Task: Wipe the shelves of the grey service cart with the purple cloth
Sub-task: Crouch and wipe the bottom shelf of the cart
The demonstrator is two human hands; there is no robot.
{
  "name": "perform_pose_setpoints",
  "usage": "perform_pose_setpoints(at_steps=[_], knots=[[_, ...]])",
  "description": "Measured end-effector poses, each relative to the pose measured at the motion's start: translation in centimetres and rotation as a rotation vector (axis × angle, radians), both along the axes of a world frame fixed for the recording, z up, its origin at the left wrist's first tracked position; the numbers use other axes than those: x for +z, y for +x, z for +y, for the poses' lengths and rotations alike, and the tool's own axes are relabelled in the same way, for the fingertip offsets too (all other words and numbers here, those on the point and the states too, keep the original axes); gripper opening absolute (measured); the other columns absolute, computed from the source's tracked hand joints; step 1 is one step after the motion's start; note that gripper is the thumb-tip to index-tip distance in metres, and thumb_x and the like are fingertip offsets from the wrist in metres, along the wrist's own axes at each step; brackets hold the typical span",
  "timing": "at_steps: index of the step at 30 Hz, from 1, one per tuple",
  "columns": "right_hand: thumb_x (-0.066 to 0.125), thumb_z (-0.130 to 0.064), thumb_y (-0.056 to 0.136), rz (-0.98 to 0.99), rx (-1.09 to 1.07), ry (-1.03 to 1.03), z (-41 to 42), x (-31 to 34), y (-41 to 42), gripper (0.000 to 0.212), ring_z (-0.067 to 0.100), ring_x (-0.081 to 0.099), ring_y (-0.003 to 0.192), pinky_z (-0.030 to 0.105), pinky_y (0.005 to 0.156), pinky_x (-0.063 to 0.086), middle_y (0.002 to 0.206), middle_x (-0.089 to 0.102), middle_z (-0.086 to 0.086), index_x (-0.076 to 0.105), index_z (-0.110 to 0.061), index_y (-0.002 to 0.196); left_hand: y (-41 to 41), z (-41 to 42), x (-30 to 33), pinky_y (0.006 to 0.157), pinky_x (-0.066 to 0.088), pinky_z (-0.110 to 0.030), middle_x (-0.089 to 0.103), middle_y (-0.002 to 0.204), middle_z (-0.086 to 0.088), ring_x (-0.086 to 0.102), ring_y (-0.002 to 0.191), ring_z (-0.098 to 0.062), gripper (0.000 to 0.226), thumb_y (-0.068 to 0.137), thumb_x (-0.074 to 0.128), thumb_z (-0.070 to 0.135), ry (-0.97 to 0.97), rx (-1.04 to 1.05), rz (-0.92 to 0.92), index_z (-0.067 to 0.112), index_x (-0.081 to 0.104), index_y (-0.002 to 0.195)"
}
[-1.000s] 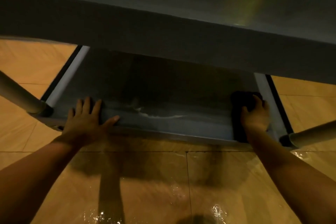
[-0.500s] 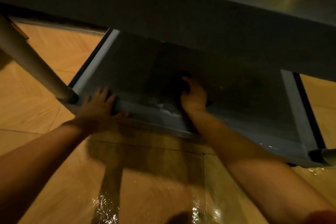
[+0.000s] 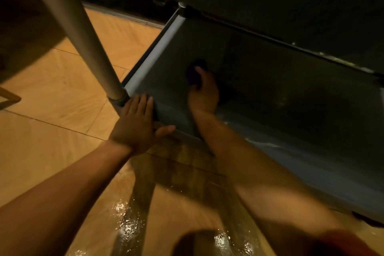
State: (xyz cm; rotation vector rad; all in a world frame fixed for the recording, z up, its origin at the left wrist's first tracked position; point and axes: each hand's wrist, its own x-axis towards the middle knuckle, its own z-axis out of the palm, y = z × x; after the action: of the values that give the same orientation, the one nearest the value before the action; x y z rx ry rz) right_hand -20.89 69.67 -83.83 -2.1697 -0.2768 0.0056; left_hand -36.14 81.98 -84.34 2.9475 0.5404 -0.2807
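The right hand has its fingers curled on the purple cloth, pressing it on the bottom shelf of the grey cart, while the left hand lies flat, fingers together, on the shelf's front corner by the leg.

Purple cloth: dark, bunched, lying on grey service cart bottom shelf, towards its left edge. Shelf surface dim, wet streaks along near edge.

text: none legible | labels: none | numbers: 0 readable
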Motion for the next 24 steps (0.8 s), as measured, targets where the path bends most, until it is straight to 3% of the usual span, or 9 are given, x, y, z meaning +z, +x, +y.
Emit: perform_pose_setpoints(at_steps=[4, 7, 10, 14, 17, 20, 22, 24], knots=[[0.062, -0.010, 0.089, 0.109, 0.220, -0.035, 4.0, 1.3, -0.9, 0.064, 0.026, 0.039, 0.145, 0.043, 0.120, 0.032, 0.156, 0.044, 0.005, 0.045, -0.028, 0.148, -1.4, -0.7, 0.9, 0.122, -0.009, -0.043, -0.003, 0.171, -0.011, -0.010, 0.157, -0.027, 0.121, 0.073, -0.003, 0.094, -0.003, 0.066, -0.010, 0.012, 0.002, 0.161], [0.073, -0.030, 0.085, 0.138, 0.362, -0.334, 0.5, 2.6, 4.0, 0.079, 0.030, 0.045, 0.139, 0.045, 0.113, 0.041, 0.155, 0.044, 0.009, 0.034, -0.027, 0.153, -3.8, -0.9, 1.3, 0.121, -0.010, -0.040, -0.012, 0.170, -0.005, -0.026, 0.148, -0.018, 0.109, 0.079, 0.009, 0.088, -0.064, 0.095, -0.021, 0.016, -0.004, 0.161], [0.074, -0.034, 0.083, 0.218, 0.407, -0.571, -0.2, 3.5, 7.0, 0.071, 0.033, 0.053, 0.129, 0.040, 0.101, 0.046, 0.145, 0.053, 0.011, 0.044, -0.026, 0.147, -3.8, -0.6, 1.6, 0.120, -0.010, -0.038, -0.023, 0.165, -0.002, -0.032, 0.144, -0.020, 0.113, 0.077, 0.021, 0.088, -0.119, 0.064, 0.049, 0.018, -0.014, 0.158], [0.063, -0.011, 0.091, 0.032, 0.420, -0.317, 5.4, 2.8, 4.9, 0.050, 0.032, 0.053, 0.130, 0.045, 0.109, 0.045, 0.140, 0.058, 0.010, 0.055, -0.023, 0.139, -3.4, -0.8, 2.1, 0.121, -0.007, -0.038, -0.028, 0.164, -0.004, -0.036, 0.142, -0.021, 0.117, 0.083, 0.049, 0.079, -0.188, 0.049, 0.087, 0.017, -0.018, 0.158], [0.057, -0.007, 0.093, 0.051, 0.529, -0.246, 7.2, 1.9, 3.4, 0.043, 0.031, 0.053, 0.131, 0.042, 0.111, 0.043, 0.139, 0.060, 0.009, 0.062, -0.023, 0.132, -3.7, -0.5, 2.2, 0.125, -0.006, -0.039, -0.024, 0.168, -0.006, -0.032, 0.148, -0.022, 0.116, 0.085, 0.054, 0.073, -0.210, 0.077, 0.083, 0.015, -0.016, 0.159], [0.051, 0.008, 0.086, 0.124, 0.732, -0.313, 2.7, 2.4, 3.4, 0.049, 0.025, 0.057, 0.124, 0.028, 0.099, 0.043, 0.130, 0.065, 0.003, 0.071, -0.026, 0.114, -3.5, -1.0, 2.4, 0.123, -0.007, -0.037, -0.017, 0.170, -0.004, -0.025, 0.152, -0.020, 0.110, 0.088, 0.053, 0.069, -0.299, 0.158, -0.001, 0.014, -0.008, 0.161], [0.051, 0.015, 0.075, 0.167, 0.893, -0.322, -3.2, 3.5, 2.3, 0.045, 0.023, 0.062, 0.115, 0.035, 0.103, 0.046, 0.117, 0.070, 0.007, 0.076, -0.015, 0.100, -3.3, -1.4, 2.8, 0.121, -0.008, -0.035, -0.014, 0.170, -0.004, -0.023, 0.153, -0.021, 0.106, 0.090, 0.051, 0.068, -0.329, 0.179, -0.009, 0.014, -0.006, 0.161], [0.051, 0.007, 0.067, 0.224, 0.910, -0.319, -9.6, 5.1, 0.9, 0.038, 0.024, 0.062, 0.111, 0.038, 0.109, 0.043, 0.114, 0.070, 0.017, 0.076, -0.003, 0.093, -3.1, -1.4, 3.3, 0.120, -0.008, -0.035, -0.014, 0.171, -0.004, -0.021, 0.154, -0.022, 0.102, 0.091, 0.046, 0.069, -0.331, 0.187, 0.040, 0.016, -0.006, 0.161]])
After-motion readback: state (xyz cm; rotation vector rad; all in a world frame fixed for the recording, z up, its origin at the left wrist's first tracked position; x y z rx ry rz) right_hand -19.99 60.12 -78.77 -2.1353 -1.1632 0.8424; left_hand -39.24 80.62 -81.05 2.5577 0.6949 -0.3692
